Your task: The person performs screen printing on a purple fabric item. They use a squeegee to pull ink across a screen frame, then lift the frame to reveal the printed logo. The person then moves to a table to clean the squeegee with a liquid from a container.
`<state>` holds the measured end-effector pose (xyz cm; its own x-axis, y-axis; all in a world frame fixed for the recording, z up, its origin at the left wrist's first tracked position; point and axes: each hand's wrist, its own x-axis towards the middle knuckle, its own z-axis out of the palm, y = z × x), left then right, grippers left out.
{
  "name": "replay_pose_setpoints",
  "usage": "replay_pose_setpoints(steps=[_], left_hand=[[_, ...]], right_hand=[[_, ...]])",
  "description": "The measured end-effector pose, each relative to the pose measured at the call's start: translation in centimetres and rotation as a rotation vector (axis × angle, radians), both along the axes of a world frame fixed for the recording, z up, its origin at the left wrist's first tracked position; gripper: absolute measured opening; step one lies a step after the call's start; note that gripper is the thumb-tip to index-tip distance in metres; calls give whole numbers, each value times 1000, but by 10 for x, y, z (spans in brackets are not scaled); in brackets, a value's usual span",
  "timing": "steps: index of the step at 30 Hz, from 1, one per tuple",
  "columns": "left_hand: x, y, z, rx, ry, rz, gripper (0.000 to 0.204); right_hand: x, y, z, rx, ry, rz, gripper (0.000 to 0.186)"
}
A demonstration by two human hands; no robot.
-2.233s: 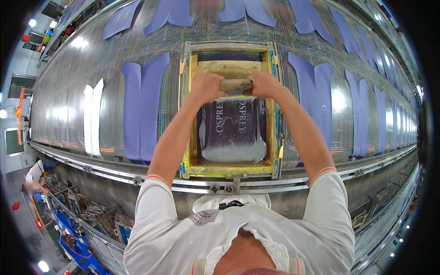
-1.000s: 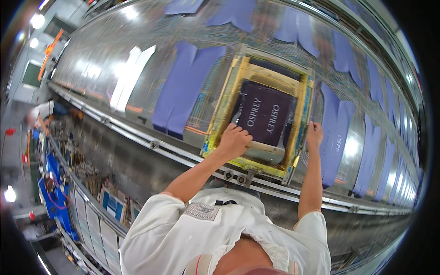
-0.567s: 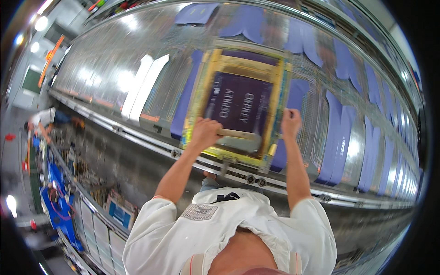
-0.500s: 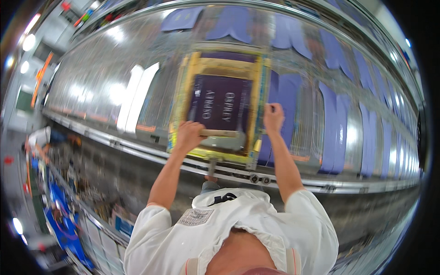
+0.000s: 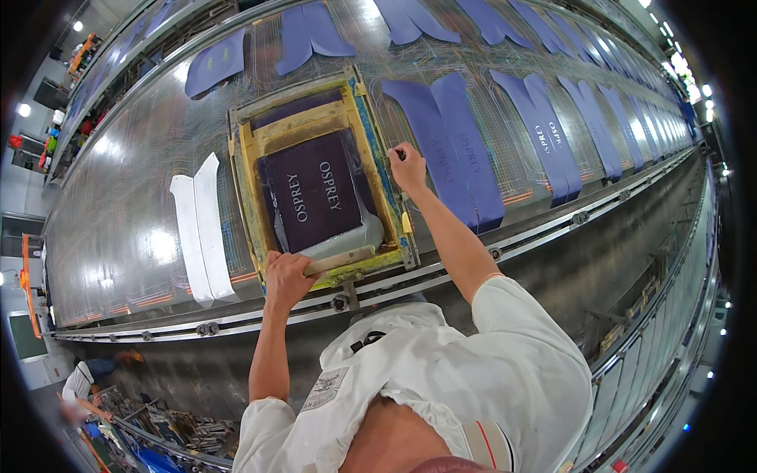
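A screen-printing frame with yellow taped edges lies on the long table before me. Its dark mesh carries two lines of pale lettering. My left hand is closed round the left end of a squeegee, which rests along the frame's near end. Wet pale ink lies just beyond the squeegee. My right hand is closed beside the frame's right side. A small dark thing shows in that fist, too hidden to name.
Right of the frame lies a purple cut piece with faint lettering. Further purple pieces stretch along the table. A white piece lies left of the frame. A metal rail edges the table. Another person is at far lower left.
The frame has shifted left along the table, away from the purple piece at its right. The squeegee in my left hand has come nearer to the frame's near end. My view has turned.
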<state>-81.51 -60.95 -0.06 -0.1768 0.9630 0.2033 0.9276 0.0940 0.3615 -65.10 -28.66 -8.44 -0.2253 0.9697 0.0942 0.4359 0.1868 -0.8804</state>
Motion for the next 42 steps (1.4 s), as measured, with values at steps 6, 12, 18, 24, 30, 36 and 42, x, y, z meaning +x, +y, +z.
replay_pose_setpoints(steps=[6, 12, 18, 24, 30, 36, 42], left_hand=[[-141, 40, -27, -100, -6, -67, 29], [-314, 192, -66, -116, -12, -15, 33], [-449, 329, -72, -162, -33, -1, 37], [-460, 317, -100, -112, -8, 27, 38], [-376, 163, -126, -109, 33, 10, 31], [-276, -2, -112, 66, -29, -17, 28], [-295, 26, -73, -119, -36, -45, 31]], right_hand=[[-111, 26, -16, 116, -195, -18, 24], [-217, 102, -12, 154, -379, 277, 29], [-411, 176, 36, 32, -460, 942, 44], [-449, 153, -5, 276, -884, 969, 35], [-366, 3, -29, 324, -876, 971, 25], [-261, -158, -7, 385, -696, 949, 21], [-277, -133, 33, 236, -816, 1000, 27]])
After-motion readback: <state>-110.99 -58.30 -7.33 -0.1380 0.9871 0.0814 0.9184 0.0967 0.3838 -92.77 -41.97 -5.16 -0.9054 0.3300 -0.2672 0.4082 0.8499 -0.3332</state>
